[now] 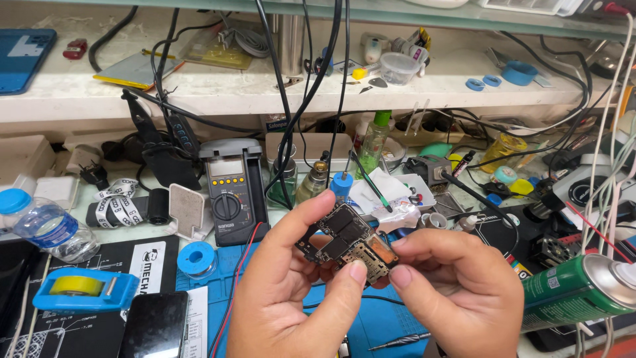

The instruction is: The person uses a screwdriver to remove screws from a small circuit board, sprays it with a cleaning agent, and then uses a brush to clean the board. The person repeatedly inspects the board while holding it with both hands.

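A small dark phone circuit board point(346, 240) with metal shields and a copper-coloured patch is held up over the blue work mat point(377, 325). My left hand point(285, 292) grips its left side between thumb and fingers. My right hand point(457, 285) pinches the board's right end with thumb and forefinger. Both hands touch the board at chest height, in front of the cluttered bench.
A multimeter point(232, 192) stands behind the hands. A blue tape dispenser point(83, 288), a black phone point(156, 325) and a water bottle point(46, 229) lie at left. A green spray can point(576, 288) lies at right. Small bottles, tools and hanging cables crowd the back.
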A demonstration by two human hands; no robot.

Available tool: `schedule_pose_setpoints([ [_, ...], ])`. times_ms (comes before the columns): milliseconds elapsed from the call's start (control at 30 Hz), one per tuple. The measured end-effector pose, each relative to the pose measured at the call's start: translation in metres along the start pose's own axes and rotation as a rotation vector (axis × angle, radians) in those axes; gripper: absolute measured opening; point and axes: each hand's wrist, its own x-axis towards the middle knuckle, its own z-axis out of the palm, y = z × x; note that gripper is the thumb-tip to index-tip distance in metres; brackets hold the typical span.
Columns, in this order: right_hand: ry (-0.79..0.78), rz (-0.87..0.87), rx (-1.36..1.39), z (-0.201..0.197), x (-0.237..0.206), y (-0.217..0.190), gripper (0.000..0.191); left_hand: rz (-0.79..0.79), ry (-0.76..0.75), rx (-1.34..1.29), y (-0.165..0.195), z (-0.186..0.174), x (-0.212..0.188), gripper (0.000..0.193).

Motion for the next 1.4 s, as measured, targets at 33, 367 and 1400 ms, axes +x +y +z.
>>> schedule_pose_setpoints([
  [33, 0.001, 0.003, 0.003, -0.0003, 0.0, -0.0001, 0.031, -0.009, 0.006, 0.007, 0.0006, 0.0006, -0.0003, 0.064],
  [367, -0.008, 0.022, -0.025, -0.0028, 0.0002, -0.0025, 0.028, 0.017, -0.011, 0.009, 0.0043, 0.0031, -0.0015, 0.062],
  [1400, 0.009, 0.06, 0.164, 0.0054, 0.0053, -0.0028, 0.021, 0.218, 0.018, 0.402, 0.0033, 0.0065, -0.001, 0.047],
])
